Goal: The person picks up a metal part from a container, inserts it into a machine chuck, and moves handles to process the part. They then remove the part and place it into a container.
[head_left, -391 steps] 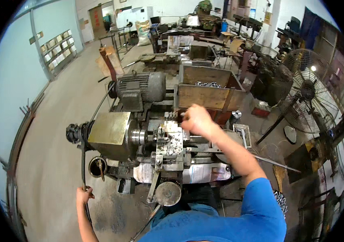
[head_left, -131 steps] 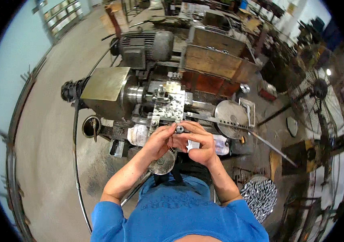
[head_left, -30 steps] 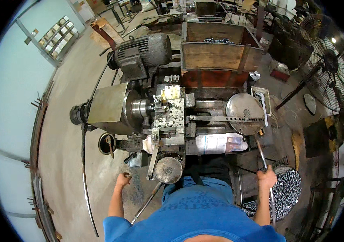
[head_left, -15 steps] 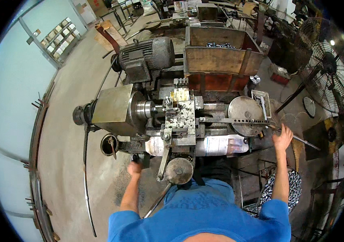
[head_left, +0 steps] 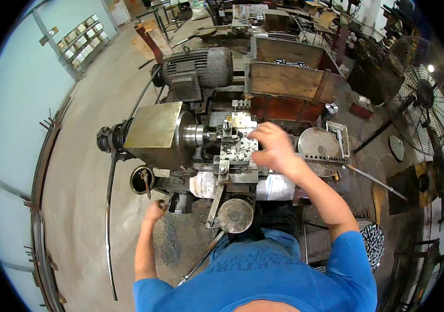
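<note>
A lathe-like machine stands before me, with a round metal chuck on its boxy headstock. My right hand reaches over the right side of the chip-covered tool carriage, thumb and fingers apart. Whether the fingertips touch the carriage cannot be told. Below the machine's left end is my left hand, its fingers curled; a small dark thing shows at them, too small to name. Just right of that hand sits a dark open box. The perforated lever bar has no hand on it.
A round metal disc lies close to my body. Behind the machine are a motor and a wooden crate holding metal parts. At right are a basket of small metal pieces and a fan. A pot hangs left.
My right hand has left the long lever at the right and moved left over the tool carriage. My left hand has shifted slightly left, away from the dark box.
</note>
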Demonstrator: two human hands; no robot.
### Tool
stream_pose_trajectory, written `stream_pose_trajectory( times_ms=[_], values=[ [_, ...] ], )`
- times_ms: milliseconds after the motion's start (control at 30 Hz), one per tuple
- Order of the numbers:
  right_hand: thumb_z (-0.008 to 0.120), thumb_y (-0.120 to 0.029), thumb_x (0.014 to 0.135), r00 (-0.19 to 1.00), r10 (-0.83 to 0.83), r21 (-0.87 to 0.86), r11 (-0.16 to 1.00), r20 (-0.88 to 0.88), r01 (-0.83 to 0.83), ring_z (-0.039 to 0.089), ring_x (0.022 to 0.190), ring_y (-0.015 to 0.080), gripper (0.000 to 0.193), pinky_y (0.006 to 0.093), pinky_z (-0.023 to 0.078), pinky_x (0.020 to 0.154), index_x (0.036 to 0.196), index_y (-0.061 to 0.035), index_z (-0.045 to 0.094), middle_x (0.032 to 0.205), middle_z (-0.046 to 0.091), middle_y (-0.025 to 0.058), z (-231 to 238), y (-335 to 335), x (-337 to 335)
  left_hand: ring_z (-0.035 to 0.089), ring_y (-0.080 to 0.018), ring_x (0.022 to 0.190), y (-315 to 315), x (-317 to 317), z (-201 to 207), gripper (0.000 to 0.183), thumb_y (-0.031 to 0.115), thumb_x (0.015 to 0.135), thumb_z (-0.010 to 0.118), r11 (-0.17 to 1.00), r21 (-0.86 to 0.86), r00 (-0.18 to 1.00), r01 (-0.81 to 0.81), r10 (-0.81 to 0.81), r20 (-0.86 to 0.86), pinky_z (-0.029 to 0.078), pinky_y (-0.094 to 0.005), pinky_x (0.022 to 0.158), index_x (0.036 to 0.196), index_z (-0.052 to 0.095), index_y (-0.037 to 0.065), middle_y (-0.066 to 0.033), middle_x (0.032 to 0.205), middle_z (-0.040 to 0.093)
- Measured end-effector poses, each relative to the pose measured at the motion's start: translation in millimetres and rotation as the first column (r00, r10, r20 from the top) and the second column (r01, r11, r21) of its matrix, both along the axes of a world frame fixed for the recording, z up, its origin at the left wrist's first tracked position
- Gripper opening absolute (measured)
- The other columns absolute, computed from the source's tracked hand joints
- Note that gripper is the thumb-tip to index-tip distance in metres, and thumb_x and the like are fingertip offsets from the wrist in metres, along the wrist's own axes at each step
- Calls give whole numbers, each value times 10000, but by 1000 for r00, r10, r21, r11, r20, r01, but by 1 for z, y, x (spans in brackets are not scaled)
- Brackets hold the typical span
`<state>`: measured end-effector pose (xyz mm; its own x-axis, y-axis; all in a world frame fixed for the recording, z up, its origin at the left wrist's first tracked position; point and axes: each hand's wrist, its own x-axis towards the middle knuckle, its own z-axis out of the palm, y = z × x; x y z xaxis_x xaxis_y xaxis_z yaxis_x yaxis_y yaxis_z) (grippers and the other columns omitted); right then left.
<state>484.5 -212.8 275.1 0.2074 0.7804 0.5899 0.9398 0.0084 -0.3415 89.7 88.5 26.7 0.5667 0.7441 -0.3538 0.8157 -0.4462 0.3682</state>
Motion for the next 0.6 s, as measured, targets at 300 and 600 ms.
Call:
stream_pose_trajectory(
  times_ms=[300,600],
  values=[
    [625,-211,608,926,149,-613,783,347,104,553,906,263,202,355,378,860,757,-90,686,841,646,108,-19,133,-33,584,-282,634,20,-129,177,347,358,844,568,675,451,811,-584,502,300,468,-369,626,938,610,27,-160,712,605],
    [602,-228,623,925,106,-609,778,365,151,552,898,265,207,363,358,882,750,-84,680,812,645,106,-22,130,-40,596,-290,540,-72,-88,138,348,310,751,664,791,256,823,-555,479,306,465,-401,538,751,548,-18,-167,609,576]
  ],
)
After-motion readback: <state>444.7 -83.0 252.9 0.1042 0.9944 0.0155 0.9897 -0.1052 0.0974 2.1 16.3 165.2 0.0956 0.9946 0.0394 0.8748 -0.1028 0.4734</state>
